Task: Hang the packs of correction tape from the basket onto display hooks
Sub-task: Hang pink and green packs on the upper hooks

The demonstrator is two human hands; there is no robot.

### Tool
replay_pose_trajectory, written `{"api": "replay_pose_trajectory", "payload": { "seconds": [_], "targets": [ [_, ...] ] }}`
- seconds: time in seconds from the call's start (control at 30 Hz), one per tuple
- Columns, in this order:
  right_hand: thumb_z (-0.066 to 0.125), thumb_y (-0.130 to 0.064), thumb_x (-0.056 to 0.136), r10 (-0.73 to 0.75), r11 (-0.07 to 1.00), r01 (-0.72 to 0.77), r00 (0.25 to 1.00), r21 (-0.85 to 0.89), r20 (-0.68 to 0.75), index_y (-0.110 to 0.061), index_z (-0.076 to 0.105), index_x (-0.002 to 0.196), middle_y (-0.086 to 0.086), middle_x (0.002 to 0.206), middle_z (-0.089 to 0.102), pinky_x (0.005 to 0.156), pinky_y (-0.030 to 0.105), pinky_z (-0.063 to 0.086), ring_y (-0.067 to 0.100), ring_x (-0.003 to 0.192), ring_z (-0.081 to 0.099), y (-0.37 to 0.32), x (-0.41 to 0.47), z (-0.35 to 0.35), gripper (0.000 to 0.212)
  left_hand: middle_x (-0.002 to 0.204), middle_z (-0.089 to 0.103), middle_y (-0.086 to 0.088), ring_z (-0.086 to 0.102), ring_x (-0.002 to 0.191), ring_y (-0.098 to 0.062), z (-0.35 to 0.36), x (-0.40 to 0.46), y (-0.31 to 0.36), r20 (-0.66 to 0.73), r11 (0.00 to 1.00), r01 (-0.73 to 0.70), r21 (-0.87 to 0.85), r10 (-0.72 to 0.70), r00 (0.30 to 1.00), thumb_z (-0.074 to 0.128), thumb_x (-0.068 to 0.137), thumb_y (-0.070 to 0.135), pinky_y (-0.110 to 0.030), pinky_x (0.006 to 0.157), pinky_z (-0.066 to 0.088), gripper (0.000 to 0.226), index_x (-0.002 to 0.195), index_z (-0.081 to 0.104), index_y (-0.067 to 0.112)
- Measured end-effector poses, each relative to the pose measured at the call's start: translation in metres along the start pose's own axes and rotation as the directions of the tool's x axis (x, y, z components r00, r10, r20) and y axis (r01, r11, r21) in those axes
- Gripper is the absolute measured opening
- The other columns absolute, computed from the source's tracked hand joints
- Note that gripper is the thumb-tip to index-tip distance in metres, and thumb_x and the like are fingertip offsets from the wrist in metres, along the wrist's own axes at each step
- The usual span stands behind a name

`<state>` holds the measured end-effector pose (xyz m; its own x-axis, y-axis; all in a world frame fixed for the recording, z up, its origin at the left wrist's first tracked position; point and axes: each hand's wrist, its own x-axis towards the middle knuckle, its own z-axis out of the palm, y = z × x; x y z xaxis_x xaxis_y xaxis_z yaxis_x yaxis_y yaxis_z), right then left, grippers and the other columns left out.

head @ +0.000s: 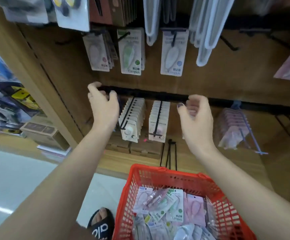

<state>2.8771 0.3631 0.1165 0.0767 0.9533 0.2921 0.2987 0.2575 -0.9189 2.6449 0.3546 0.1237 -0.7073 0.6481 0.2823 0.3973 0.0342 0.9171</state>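
Up at the black rail (151, 95), both hands are raised with fingers loosely curled. The left hand (103, 105) has its fingertips at the rail's left end; whether it grips anything I cannot tell. The right hand (195, 115) holds nothing that I can see. Between them two full hooks (131, 110) of packs jut out. Below the hands, the red basket (159, 172) holds a loose heap of tape packs (173, 210). I'd judge this a pause between hangings: next, reach down, take a pack, thread its hole onto a hook with room.
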Motion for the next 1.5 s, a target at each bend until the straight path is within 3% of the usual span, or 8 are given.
{"api": "replay_pose_trajectory", "payload": {
  "seconds": [0.3,0.53,0.7,0.87,1.03,1.13,1.3,1.5],
  "targets": [
    [0.059,0.000,0.096,0.268,0.959,-0.268,0.963,-0.094,-0.016,-0.012,0.056,0.100,0.000,0.085,0.057,0.065,0.016,0.041,0.007,0.074,0.051,0.140,-0.107,-0.049,0.013,0.084,0.052,0.006,0.051,0.073,-0.006,0.043,-0.216,-0.066,0.330,0.996,-0.012,0.086,-0.017,0.944,0.055,0.098,0.008,-0.028,0.067,0.044,0.016,0.096,0.049,0.022],
    [0.063,-0.013,0.098,0.737,0.653,-0.570,0.630,-0.499,0.245,-0.001,0.062,0.108,0.022,0.102,0.071,0.085,0.044,0.053,0.041,0.100,0.067,0.252,-0.175,-0.057,0.016,0.142,0.052,-0.017,0.058,0.124,-0.035,0.058,-0.262,-0.194,0.635,0.737,-0.028,0.676,-0.562,0.530,0.060,0.101,0.025,-0.039,0.097,0.050,0.057,0.151,0.039,0.008],
    [0.065,-0.029,0.099,0.796,0.603,-0.528,0.439,-0.597,0.416,-0.009,0.048,0.144,0.014,0.140,0.059,0.096,0.035,0.047,0.027,0.119,0.059,0.275,-0.191,-0.046,0.052,0.164,0.031,-0.015,0.040,0.146,-0.034,0.064,-0.264,-0.238,0.587,0.668,0.023,0.744,-0.670,0.455,0.064,0.099,0.032,-0.038,0.111,0.041,0.084,0.164,0.015,0.012],
    [0.067,-0.032,0.099,0.847,0.510,-0.715,0.320,-0.478,0.426,-0.013,0.032,0.159,0.006,0.160,0.041,0.098,0.029,0.039,0.024,0.135,0.048,0.293,-0.183,-0.037,0.072,0.150,0.043,-0.013,0.055,0.120,-0.029,0.080,-0.270,-0.254,0.613,0.704,0.028,0.709,-0.636,0.469,0.069,0.097,0.030,-0.032,0.093,0.048,0.067,0.154,0.039,0.014],
    [0.078,-0.050,0.067,0.856,0.493,-0.766,0.342,-0.412,0.389,-0.016,0.054,0.142,0.003,0.142,0.058,0.104,0.043,0.053,0.023,0.125,0.059,0.308,-0.182,-0.022,0.087,0.131,0.056,-0.009,0.060,0.104,-0.023,0.086,-0.274,-0.259,0.592,0.702,0.080,0.707,-0.651,0.475,0.069,0.096,0.044,-0.035,0.086,0.049,0.059,0.140,0.044,0.014],
    [0.078,-0.030,0.086,0.861,0.491,-0.791,0.373,-0.366,0.346,-0.015,0.060,0.119,0.000,0.118,0.061,0.089,0.034,0.052,0.017,0.107,0.060,0.312,-0.179,-0.019,0.041,0.135,0.047,-0.011,0.058,0.101,-0.021,0.092,-0.275,-0.259,0.582,0.710,0.131,0.692,-0.656,0.481,0.065,0.099,0.044,-0.032,0.089,0.046,0.054,0.141,0.047,0.014],
    [0.073,-0.042,0.092,0.870,0.475,-0.805,0.371,-0.355,0.323,-0.009,0.061,0.113,0.001,0.100,0.058,0.095,0.048,0.056,0.017,0.091,0.059,0.314,-0.177,-0.014,0.041,0.118,0.055,-0.017,0.053,0.071,-0.017,0.099,-0.276,-0.267,0.563,0.730,0.214,0.649,-0.650,0.511,0.055,0.105,0.023,-0.029,0.068,0.047,0.012,0.116,0.051,0.021],
    [0.077,-0.054,0.066,0.845,0.530,-0.732,0.413,-0.429,0.339,-0.009,0.067,0.110,0.008,0.096,0.066,0.061,0.029,0.052,0.020,0.083,0.065,0.326,-0.186,-0.003,0.063,0.098,0.062,-0.012,0.063,0.084,-0.028,0.103,-0.283,-0.270,0.509,0.675,0.407,0.616,-0.735,0.448,0.065,0.097,0.018,-0.042,0.075,0.057,0.028,0.110,0.041,0.021]
  ]
}}
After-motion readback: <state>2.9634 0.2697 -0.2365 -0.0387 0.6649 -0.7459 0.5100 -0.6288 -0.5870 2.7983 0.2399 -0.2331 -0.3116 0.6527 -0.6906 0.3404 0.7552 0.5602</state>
